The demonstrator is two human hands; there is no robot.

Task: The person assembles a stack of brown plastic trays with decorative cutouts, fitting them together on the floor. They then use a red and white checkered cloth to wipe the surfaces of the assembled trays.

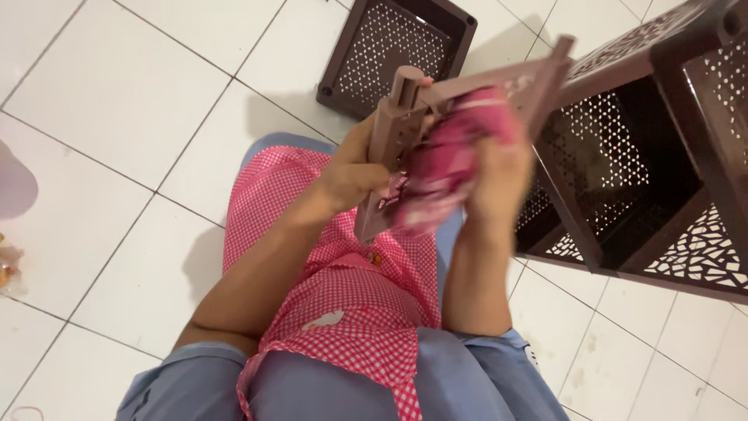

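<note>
Nearest the lens: a pink-and-white checked apron (pixel 343 312) lies over a person's blue clothing (pixel 467 374), filling the bottom of the view from the head camera.
Left hand: the left hand (pixel 354 175) is curled around a brown plastic post (pixel 386 148), fingers wrapped on its lower half; the post stands tilted, its notched top end toward the upper edge of the frame.
Right hand: the right hand (pixel 499 168) is pressed against a bunched pink cloth (pixel 448 168), fingers closed on the fabric; the hand is blurred, so the exact grip cannot be told.
Cloth and panel: the cloth sits between the two hands, touching the post and the underside of a brown plastic panel (pixel 506 82) that joins the post at its top and runs to the right.
Right of the hands: a brown plastic rack (pixel 670 156) with patterned perforated sides stands on the floor, just beside the panel's far end.
Beyond the hands: a brown perforated plastic tray (pixel 397 51) lies flat on the floor, apart from the rack.
Floor: white tiled floor (pixel 117 101) with dark grout lines surrounds everything.
</note>
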